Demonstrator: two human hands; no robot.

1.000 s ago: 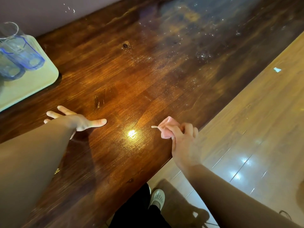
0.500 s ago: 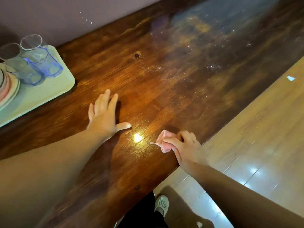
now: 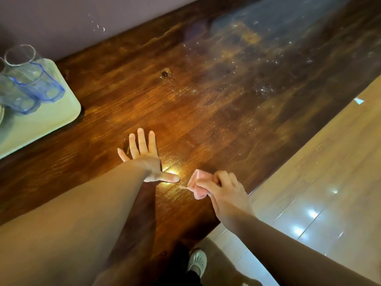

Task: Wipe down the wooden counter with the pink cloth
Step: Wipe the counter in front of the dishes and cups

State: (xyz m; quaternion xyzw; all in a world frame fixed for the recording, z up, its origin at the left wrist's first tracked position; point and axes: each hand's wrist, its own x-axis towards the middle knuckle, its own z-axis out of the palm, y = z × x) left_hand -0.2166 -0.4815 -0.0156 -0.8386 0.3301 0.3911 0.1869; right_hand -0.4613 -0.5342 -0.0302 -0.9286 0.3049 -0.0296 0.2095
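The dark wooden counter (image 3: 206,104) runs diagonally from lower left to upper right, with glistening specks and a dull smear toward its far right. My right hand (image 3: 226,195) is near the counter's front edge, closed around the small bunched pink cloth (image 3: 196,183), which sticks out to the left of the fingers. My left hand (image 3: 146,157) lies flat on the wood with fingers spread, its thumb pointing at the cloth and a short gap from it.
A pale green tray (image 3: 51,120) sits on the counter at the left and carries two clear blue-tinted glasses (image 3: 31,79). A purple wall (image 3: 61,21) backs the counter. Shiny floorboards (image 3: 319,182) and a white shoe (image 3: 196,263) lie below the front edge.
My left hand has slid right across the counter from the left side until its thumb is close to the cloth. My right hand keeps holding the cloth near the front edge.
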